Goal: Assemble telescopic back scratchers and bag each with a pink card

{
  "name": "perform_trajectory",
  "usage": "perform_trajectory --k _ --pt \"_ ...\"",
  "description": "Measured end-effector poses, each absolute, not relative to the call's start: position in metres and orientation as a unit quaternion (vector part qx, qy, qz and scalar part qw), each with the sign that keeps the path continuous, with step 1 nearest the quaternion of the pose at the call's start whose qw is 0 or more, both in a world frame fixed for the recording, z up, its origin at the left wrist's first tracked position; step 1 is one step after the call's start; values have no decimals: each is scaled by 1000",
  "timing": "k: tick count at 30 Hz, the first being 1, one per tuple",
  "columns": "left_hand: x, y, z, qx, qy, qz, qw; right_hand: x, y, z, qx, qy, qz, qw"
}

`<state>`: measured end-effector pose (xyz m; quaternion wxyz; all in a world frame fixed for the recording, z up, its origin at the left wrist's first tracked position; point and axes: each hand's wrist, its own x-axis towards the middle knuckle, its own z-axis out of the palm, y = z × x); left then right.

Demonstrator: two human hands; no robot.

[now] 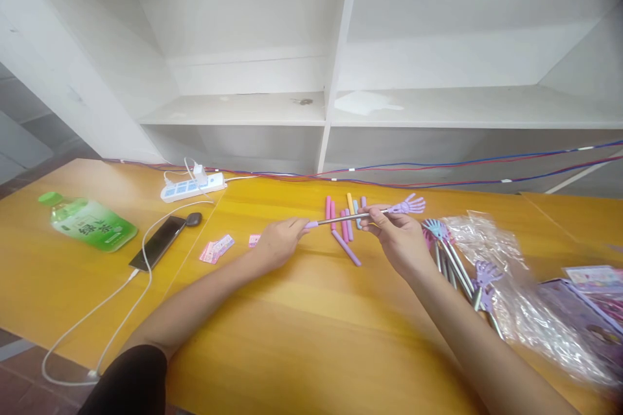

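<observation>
Between my hands a back scratcher (341, 217) with a metal rod and a purple hand-shaped head is held level above the table. My left hand (280, 243) is closed around its purple handle end at the left. Near the purple head, my right hand (396, 237) pinches the rod between thumb and fingers. Several coloured handle sleeves (346, 253), in pink, purple, yellow and blue, lie on the table just beyond and below the rod. To the right of my right hand is a bunch of back scratchers (450, 256) with blue, pink and purple heads.
Clear plastic bags (516, 285) and a purple package (584, 311) lie at the right. Small printed cards (217, 248) are left of my hands. Farther left are a phone (160, 243), a cable, a green bottle (92, 224) and a power strip (192, 188). White shelves (233, 109) stand behind.
</observation>
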<state>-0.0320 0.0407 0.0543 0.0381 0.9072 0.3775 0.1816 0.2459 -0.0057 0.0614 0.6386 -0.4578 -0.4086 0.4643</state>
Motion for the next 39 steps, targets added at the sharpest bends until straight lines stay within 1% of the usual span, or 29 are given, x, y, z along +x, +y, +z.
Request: perform_trajectory --k 6,14,21,23,25,27,29,31,33,34,36,39 --pt "-32 34 61 911 346 222 5 242 -8 64 -456 -390 453 659" --pt "-33 28 65 913 332 236 -9 240 -19 71 -484 -425 402 650" --pt "-37 33 81 915 333 227 8 253 -15 83 -495 -460 434 595" --pt "-40 36 85 912 334 238 12 256 -13 86 -482 -454 442 606" --pt "-43 39 89 910 331 249 22 261 -11 87 -461 -452 422 637" --pt "-46 42 92 910 328 250 38 269 -10 88 -449 -487 347 664" --pt "-50 45 98 912 329 238 59 280 -10 89 -460 -567 221 647" --pt "-54 47 106 913 335 215 86 292 -10 92 -482 -662 70 569" --pt "-59 49 116 913 348 185 105 303 -12 95 -486 -731 -52 476" --pt "-62 50 121 912 356 172 106 308 -13 95 -480 -752 -92 443" --pt "-68 52 130 913 362 164 90 314 -16 96 -465 -776 -129 406" --pt "-76 53 140 925 336 178 7 315 -20 96 -475 -791 -152 354"
